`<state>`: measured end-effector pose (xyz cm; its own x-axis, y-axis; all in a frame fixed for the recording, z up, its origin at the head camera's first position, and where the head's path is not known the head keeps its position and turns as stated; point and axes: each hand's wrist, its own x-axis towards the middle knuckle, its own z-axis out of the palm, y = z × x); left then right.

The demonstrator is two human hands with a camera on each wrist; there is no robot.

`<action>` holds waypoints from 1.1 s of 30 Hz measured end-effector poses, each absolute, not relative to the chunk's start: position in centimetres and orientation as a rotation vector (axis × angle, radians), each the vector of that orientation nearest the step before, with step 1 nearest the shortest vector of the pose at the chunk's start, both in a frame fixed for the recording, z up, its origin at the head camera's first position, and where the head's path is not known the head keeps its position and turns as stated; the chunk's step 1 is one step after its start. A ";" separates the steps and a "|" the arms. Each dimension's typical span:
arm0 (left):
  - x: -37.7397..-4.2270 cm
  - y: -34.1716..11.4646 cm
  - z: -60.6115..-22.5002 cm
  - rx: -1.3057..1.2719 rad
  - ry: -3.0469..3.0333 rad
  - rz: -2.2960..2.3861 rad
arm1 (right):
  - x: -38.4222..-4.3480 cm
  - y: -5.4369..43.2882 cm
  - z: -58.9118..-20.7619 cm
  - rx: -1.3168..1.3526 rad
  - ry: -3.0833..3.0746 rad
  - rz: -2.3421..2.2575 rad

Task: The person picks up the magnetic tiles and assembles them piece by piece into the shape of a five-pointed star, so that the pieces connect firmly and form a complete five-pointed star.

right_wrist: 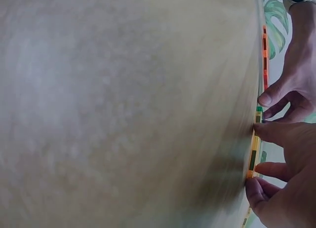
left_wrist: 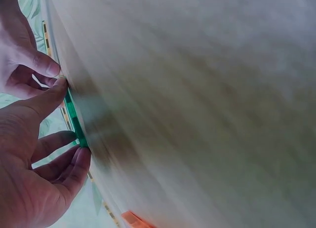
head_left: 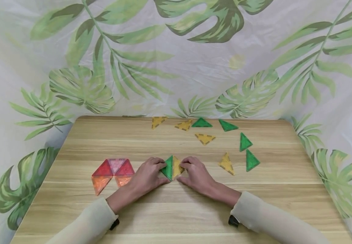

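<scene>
Left hand pinches a green triangle, right hand a yellow triangle.

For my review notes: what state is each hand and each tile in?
Left hand: pinching the green triangle.
Right hand: pinching the yellow triangle.
Green triangle: held, edge against the yellow triangle.
Yellow triangle: held.
Four other green triangles: loose, flat.
Four other yellow triangles: loose, flat.
Two red triangles: flanking the pink triangle.
Two orange triangles: below the red, one partly hidden.
</scene>
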<state>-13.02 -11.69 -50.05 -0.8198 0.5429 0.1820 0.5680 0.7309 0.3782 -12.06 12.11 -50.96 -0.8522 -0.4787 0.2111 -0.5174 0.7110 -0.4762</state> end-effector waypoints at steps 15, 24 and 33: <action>-15.0 -14.0 -50.2 -0.920 -2.879 -0.624 | -14.9 10.2 -51.0 0.882 -2.901 0.995; -15.4 -14.3 -49.9 -0.927 -2.898 -0.641 | -15.2 10.6 -50.6 0.904 -2.922 1.020; -17.7 -15.4 -48.6 -0.981 -2.954 -0.732 | -15.1 14.7 -49.6 0.959 -2.897 0.993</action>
<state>-17.74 -15.38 -48.60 -0.8105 0.5791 0.0886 0.5534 0.7072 0.4401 -15.07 14.68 -49.60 -0.8194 -0.5598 0.1235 -0.5179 0.6305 -0.5781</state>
